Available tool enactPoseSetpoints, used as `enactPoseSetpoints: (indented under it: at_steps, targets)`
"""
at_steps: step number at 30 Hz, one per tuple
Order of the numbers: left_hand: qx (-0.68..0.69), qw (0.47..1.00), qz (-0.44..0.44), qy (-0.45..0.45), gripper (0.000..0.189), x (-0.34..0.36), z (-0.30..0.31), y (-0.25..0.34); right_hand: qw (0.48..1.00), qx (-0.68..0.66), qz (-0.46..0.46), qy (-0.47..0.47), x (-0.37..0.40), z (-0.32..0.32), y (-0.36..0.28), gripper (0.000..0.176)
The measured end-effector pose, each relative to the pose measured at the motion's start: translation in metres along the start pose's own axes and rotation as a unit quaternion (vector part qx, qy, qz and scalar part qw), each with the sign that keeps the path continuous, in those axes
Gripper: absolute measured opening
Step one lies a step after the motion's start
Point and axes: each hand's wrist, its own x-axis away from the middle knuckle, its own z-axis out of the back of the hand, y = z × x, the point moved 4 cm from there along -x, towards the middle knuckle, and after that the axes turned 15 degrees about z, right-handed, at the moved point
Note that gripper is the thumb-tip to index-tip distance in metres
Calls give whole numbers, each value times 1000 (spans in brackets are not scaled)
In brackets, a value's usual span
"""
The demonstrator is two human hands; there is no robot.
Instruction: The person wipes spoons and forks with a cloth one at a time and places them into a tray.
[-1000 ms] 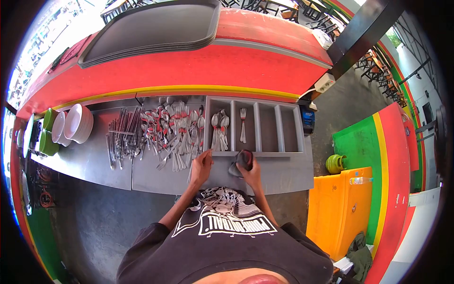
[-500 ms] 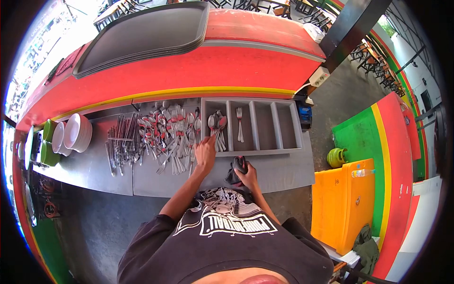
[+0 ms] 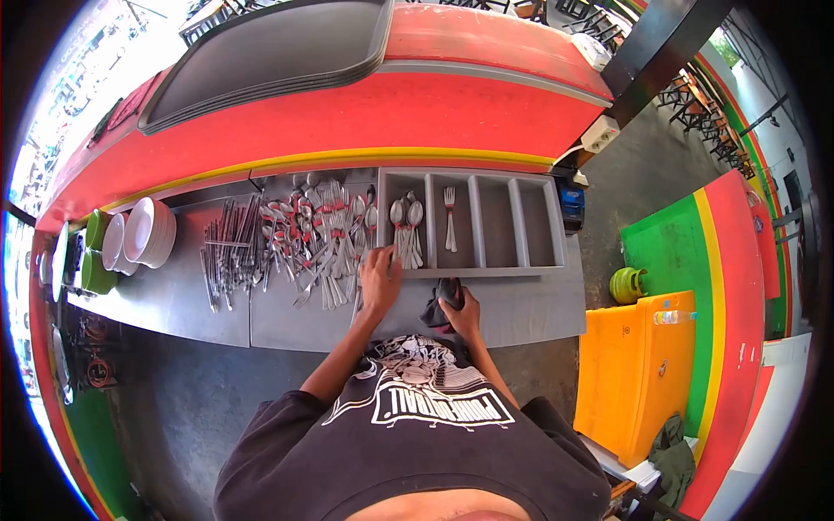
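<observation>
My left hand [image 3: 380,278] is at the front left corner of the grey cutlery tray [image 3: 486,273], its fingers apart and nothing visible in them. Just beyond it, several spoons [image 3: 407,227] lie in the leftmost compartment, bowls toward the back. Forks [image 3: 450,217] rest in the second compartment. My right hand [image 3: 465,314] grips a dark cloth [image 3: 434,309] in front of the tray. To the left of my left hand spreads a pile of mixed spoons and forks [image 3: 326,230]. Dark, thin cutlery [image 3: 230,247] is heaped farther left.
White bowls [image 3: 149,233] and green containers [image 3: 97,271] stand at the counter's left end. Black serving trays [image 3: 269,56] are stacked on the red ledge [image 3: 486,113] behind. A blue device [image 3: 571,207] sits beside the tray, and an orange cabinet [image 3: 612,373] stands to the right.
My left hand has let go of a spoon in the leftmost compartment and drawn back slightly toward the tray's front edge. The right hand still holds the cloth; the view has shifted a little.
</observation>
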Motion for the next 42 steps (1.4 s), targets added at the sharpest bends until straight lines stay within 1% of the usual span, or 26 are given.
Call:
enactPoseSetpoints:
  at_steps: [1, 2, 3, 4, 7, 8, 11, 14, 17, 20, 23, 26, 27, 29, 32, 35, 38, 39, 42]
  targets:
    - [13, 1000, 25, 4, 29, 4, 3, -13, 1000, 1, -7, 2, -1, 1, -1, 43]
    - [27, 998, 50, 8, 30, 8, 7, -32, 1000, -20, 10, 16, -1, 0, 0, 43]
    - [40, 996, 75, 13, 30, 13, 10, -50, 1000, -13, 10, 21, -1, -1, 1, 43]
    - [22, 994, 100, 33, 28, 19, 14, -62, 1000, -6, 11, 26, -1, -2, 3, 43]
    - [2, 988, 157, 2, 26, 39, 25, -92, 999, 30, 22, 28, 3, -6, 13, 41]
    - [-20, 987, 158, -33, 28, 47, 20, -114, 999, 33, 24, 28, 2, -6, 12, 41]
    - [-177, 959, 172, -137, 34, 73, 23, -125, 999, 30, 32, 30, 0, -6, 11, 40]
    - [-170, 964, 167, -117, 36, 83, 25, -123, 999, 32, 31, 25, -2, -6, 8, 41]
    - [-140, 953, 226, -141, 32, 83, 12, -139, 998, 38, 38, 29, -1, -6, 8, 43]
    - [-153, 947, 244, -144, 26, 78, 11, -135, 998, 29, 40, 33, -2, -5, 2, 43]
    - [-136, 949, 246, -144, 24, 74, 7, -140, 999, 21, 30, 32, -2, -5, 3, 43]
    - [-36, 954, 241, -175, 23, 72, 8, -142, 1000, 16, -2, 6, -2, -4, 6, 45]
    - [34, 942, 271, -193, 23, 72, 8, -142, 1000, 14, -15, -7, -1, -4, 7, 46]
    - [172, 902, 326, -226, 23, 71, 6, -143, 1000, 3, -4, 0, -1, -5, 7, 46]
    - [307, 833, 397, -233, 22, 71, 16, -134, 1000, -15, -2, -20, -3, -2, 0, 44]
    - [425, 774, 411, -226, 19, 72, 17, -142, 996, -57, -18, -61, -2, -4, 0, 47]
    - [468, 777, 367, -208, 18, 65, 25, -123, 987, -87, -36, -127, -5, -6, -16, 47]
    - [460, 787, 356, -206, 18, 61, 30, -113, 983, -94, -41, -153, -7, -5, -29, 47]
    - [436, 816, 321, -204, 17, 49, 42, -77, 968, -192, -28, -162, -16, 1, -87, 42]
